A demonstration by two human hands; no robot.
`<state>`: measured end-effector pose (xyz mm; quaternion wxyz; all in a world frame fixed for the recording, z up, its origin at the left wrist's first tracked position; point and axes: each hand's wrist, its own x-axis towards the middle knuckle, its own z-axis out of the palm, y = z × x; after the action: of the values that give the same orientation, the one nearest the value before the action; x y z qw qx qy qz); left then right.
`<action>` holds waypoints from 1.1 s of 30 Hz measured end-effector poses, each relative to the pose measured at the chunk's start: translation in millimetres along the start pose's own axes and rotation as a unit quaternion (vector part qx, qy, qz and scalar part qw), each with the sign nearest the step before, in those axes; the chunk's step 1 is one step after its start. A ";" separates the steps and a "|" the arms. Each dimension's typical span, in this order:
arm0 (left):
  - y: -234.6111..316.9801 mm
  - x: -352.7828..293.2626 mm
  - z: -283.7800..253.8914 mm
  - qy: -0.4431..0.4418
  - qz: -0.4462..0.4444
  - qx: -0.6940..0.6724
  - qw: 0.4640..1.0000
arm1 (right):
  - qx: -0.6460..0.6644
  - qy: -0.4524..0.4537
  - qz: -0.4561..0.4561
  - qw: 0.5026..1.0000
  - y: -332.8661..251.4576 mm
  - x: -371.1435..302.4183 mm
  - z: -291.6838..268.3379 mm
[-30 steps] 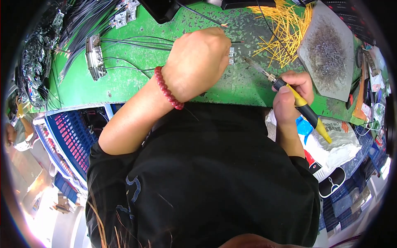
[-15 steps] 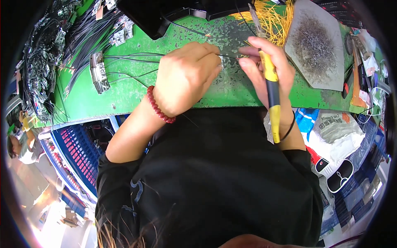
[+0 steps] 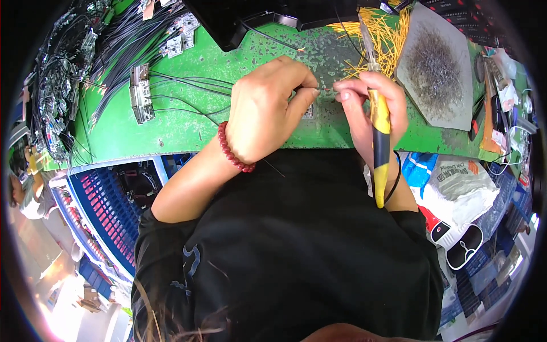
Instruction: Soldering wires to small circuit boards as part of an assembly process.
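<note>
Thin black wires [image 3: 196, 84] run right from a small metal-cased part [image 3: 141, 94] on the green bench to my left hand [image 3: 268, 108]. My left thumb and forefinger are closed on one wire, whose end pokes out towards my right hand [image 3: 364, 105]. A soldering iron [image 3: 380, 151] with a yellow and black handle lies across my right palm, its metal tip pointing away from me. My right thumb and forefinger come together by the wire's end. Whether they touch it is too small to tell. Another small metal piece [image 3: 309, 111] lies under my left fingertips.
Yellow wires [image 3: 379, 40] lie in a heap at the far right beside a grey slab [image 3: 413, 85] covered with dark scraps. Bundled black wires [image 3: 122, 57] fill the far left. A black object [image 3: 228, 25] stands at the back. A blue basket [image 3: 105, 208] sits below the bench's left edge.
Both hands have shifted slightly right and towards me, and the view has moved a little. My right fingers have closed closer together near the wire's end. The soldering iron has moved with that hand.
</note>
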<state>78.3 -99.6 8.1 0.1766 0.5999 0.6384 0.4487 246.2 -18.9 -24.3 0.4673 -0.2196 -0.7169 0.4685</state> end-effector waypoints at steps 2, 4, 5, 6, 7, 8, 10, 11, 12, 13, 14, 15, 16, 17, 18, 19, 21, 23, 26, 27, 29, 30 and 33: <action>0.3 -1.9 1.1 0.003 -0.012 -0.006 1.000 | -0.004 -0.012 0.001 1.000 -3.4 -1.2 -0.9; 1.1 -4.1 1.4 0.005 -0.025 -0.012 1.000 | -0.012 -0.028 -0.010 0.999 -7.5 -0.3 0.4; 1.1 -4.6 1.4 0.003 -0.028 -0.008 1.000 | 0.003 -0.019 0.002 1.000 -7.6 -1.3 1.9; 1.1 -5.0 1.5 0.001 -0.030 -0.004 1.000 | 0.003 -0.019 0.003 1.000 -8.4 -1.1 2.8; 0.9 -5.1 1.7 0.001 -0.030 -0.005 1.000 | 0.005 -0.012 0.013 1.000 -9.7 -0.3 3.5; 0.8 -5.4 2.0 0.003 -0.011 0.006 1.000 | 0.008 -0.006 0.023 1.000 -10.7 0.3 4.2; 0.6 -6.3 2.8 0.005 0.007 0.016 1.000 | 0.007 -0.006 0.021 1.000 -9.6 2.8 7.3; 0.4 -7.0 3.5 0.007 0.013 0.023 1.000 | 0.007 -0.006 0.018 1.000 -8.9 3.5 7.9; 0.0 -7.6 4.3 0.010 0.018 0.029 0.999 | 0.007 -0.007 0.018 1.000 -8.7 3.0 7.7; -0.6 -8.1 5.3 0.010 0.018 0.028 0.999 | 0.010 -0.010 0.036 0.999 -8.7 2.4 7.4; -0.5 -9.2 5.5 0.015 0.014 0.029 0.999 | 0.016 -0.014 0.054 0.998 -9.2 1.9 7.7; -0.3 -10.0 5.5 0.021 0.009 0.030 0.999 | 0.017 -0.016 0.054 0.998 -11.0 3.7 7.2; -0.3 -10.2 5.4 0.022 0.008 0.031 0.999 | 0.018 -0.034 0.068 0.997 -13.6 7.2 5.6; -0.8 -10.4 5.8 0.024 0.015 0.024 0.999 | 0.016 -0.051 0.083 0.995 -15.6 8.3 3.9; -1.0 -10.8 5.9 0.027 0.022 0.017 0.999 | 0.020 -0.062 0.123 0.990 -14.3 6.2 3.1; -0.7 -11.4 5.2 0.027 0.022 0.016 0.999 | 0.020 -0.062 0.124 0.990 -13.6 5.9 4.2; 0.2 -11.8 3.4 0.020 -0.016 -0.068 0.997 | 0.046 -0.060 0.115 0.990 -10.5 5.7 6.2; 0.6 -12.2 -1.3 0.010 -0.040 -0.070 0.997 | 0.033 -0.049 0.107 0.992 -3.2 0.6 6.4; -1.3 -13.3 -1.1 0.008 -0.049 -0.061 0.997 | -0.056 -0.080 0.022 0.995 2.4 -5.0 3.7; -2.4 -14.1 -0.1 0.014 -0.033 -0.052 0.998 | -0.099 -0.117 -0.026 0.988 0.4 -3.3 3.2; -3.2 -17.1 1.8 0.014 -0.037 -0.044 0.998 | -0.114 -0.129 -0.018 0.985 3.8 -6.0 2.7; -3.4 -18.9 2.6 0.014 -0.040 -0.037 0.998 | -0.131 -0.149 -0.021 0.980 5.4 -5.0 0.2; -7.4 -24.8 2.3 -0.009 -0.041 -0.022 0.999 | -0.150 -0.165 -0.025 0.974 9.1 -4.1 -0.7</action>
<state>80.9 -120.8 -6.7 0.2140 0.5734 0.6505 0.4498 247.6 -17.4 -34.1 0.3159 -0.1894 -0.8515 0.3732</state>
